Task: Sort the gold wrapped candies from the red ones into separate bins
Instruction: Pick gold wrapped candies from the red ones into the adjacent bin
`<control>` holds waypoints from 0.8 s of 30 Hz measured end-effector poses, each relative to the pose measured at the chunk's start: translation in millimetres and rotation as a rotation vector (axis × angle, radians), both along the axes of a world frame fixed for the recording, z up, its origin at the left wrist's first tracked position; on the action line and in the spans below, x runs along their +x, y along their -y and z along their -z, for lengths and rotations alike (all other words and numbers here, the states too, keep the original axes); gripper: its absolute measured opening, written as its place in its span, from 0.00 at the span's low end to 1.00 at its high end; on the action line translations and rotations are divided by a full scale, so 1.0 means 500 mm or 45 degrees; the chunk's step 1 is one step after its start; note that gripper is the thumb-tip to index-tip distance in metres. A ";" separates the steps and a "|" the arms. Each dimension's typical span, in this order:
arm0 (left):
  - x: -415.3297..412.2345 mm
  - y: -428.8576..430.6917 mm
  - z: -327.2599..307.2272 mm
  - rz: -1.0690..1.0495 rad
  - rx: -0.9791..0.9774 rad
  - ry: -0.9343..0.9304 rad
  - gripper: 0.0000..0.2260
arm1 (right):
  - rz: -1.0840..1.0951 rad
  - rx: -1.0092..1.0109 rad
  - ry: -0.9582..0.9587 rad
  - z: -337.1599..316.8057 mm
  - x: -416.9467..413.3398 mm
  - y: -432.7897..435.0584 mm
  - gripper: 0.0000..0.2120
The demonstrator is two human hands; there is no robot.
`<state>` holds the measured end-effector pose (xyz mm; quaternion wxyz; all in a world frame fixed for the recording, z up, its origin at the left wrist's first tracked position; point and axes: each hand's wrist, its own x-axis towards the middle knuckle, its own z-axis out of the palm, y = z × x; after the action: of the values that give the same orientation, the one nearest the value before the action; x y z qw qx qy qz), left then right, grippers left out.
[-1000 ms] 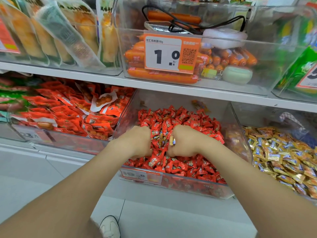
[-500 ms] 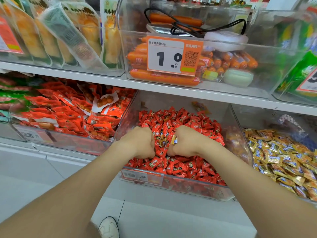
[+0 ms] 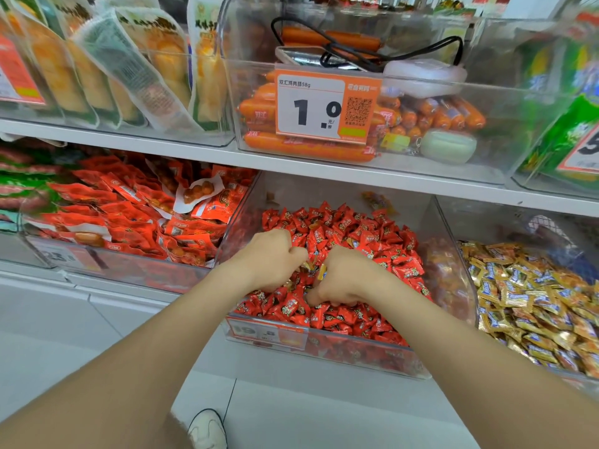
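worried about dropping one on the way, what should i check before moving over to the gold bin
1. Gold candy pinched in right hand: ok.
2. Left hand holding a candy: cannot tell, fingers curled into the pile.
3. Red bin cleared of gold: cannot tell, the red candies hide lower layers.
4. Gold bin open on top, directly right of the red one: ok.
5. Gold candies there free of red ones: ok, none visible.
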<state>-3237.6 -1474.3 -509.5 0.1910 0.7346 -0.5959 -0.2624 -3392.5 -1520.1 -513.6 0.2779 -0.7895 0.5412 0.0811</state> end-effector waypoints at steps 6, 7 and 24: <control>0.002 -0.009 -0.010 -0.039 -0.032 -0.172 0.08 | -0.066 0.035 0.025 0.000 -0.004 0.006 0.11; 0.003 -0.011 -0.010 -0.046 -0.052 -0.193 0.05 | -0.056 0.059 0.073 0.000 -0.012 0.010 0.14; 0.002 0.000 0.008 -0.040 -0.003 0.079 0.07 | 0.249 0.511 0.835 -0.057 -0.133 0.035 0.07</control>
<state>-3236.8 -1474.0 -513.7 0.1774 0.7514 -0.5902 -0.2355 -3458.9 -1537.5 -485.1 0.5913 -0.6481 0.4699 -0.0982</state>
